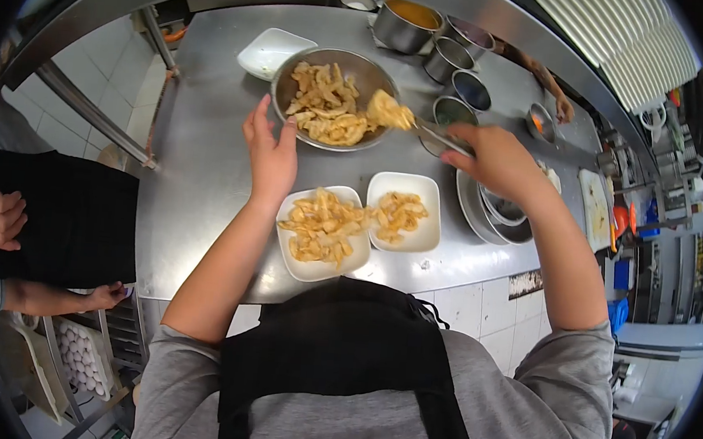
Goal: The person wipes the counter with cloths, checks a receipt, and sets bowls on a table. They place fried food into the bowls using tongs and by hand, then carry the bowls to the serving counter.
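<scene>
My right hand (492, 160) is closed around metal tongs (437, 133), whose tips pinch a clump of pale golden battered strips (389, 109) over the right rim of a steel mixing bowl (373, 71). More strips (326, 94) lie inside that bowl. At its lower left edge, my left hand (272, 157) grips the rim, thumb over the edge and fingers along the outside. Nearer my body, two square white dishes hold similar strips: the left dish (306, 272) has a larger heap, the right dish (427, 188) a smaller one. A few strips bridge their touching edges.
A white dish (265, 52) sits behind the bowl. Metal pots (399, 35) and containers line the back right; stacked metal bowls (472, 204) stand below my right forearm. A co-worker in a black apron (55, 213) is at left, beside an egg tray (84, 359). Another person's hand (564, 108) reaches in.
</scene>
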